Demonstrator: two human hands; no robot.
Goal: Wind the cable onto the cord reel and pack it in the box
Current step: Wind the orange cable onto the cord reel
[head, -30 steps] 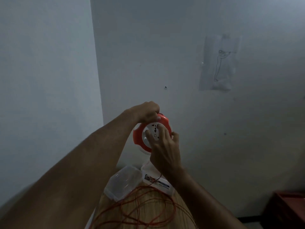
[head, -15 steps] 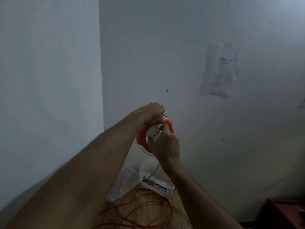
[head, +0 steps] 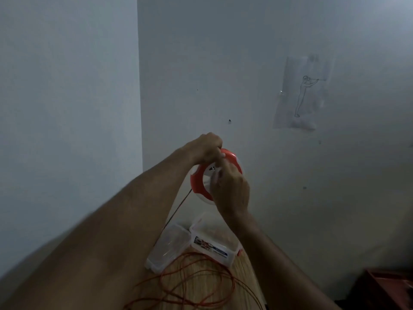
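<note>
I hold a round orange and white cord reel up in front of the wall, above the table. My left hand grips its top rim. My right hand covers its white face, fingers on the centre. A thin strand of cable runs taut from the reel's lower left down toward the table. Loose orange cable lies in several loops on the wooden table. A clear plastic box with a label stands open behind the loops, its lid lying beside it on the left.
A room corner is at the left and a pale wall straight ahead, with a paper sketch taped on it. A dark red piece of furniture sits low at the right, past the table's edge.
The reel's white face has turned under my right hand, whose fingers shifted upward on it. The cable strand now leaves the reel's lower left side. The view has drifted slightly.
</note>
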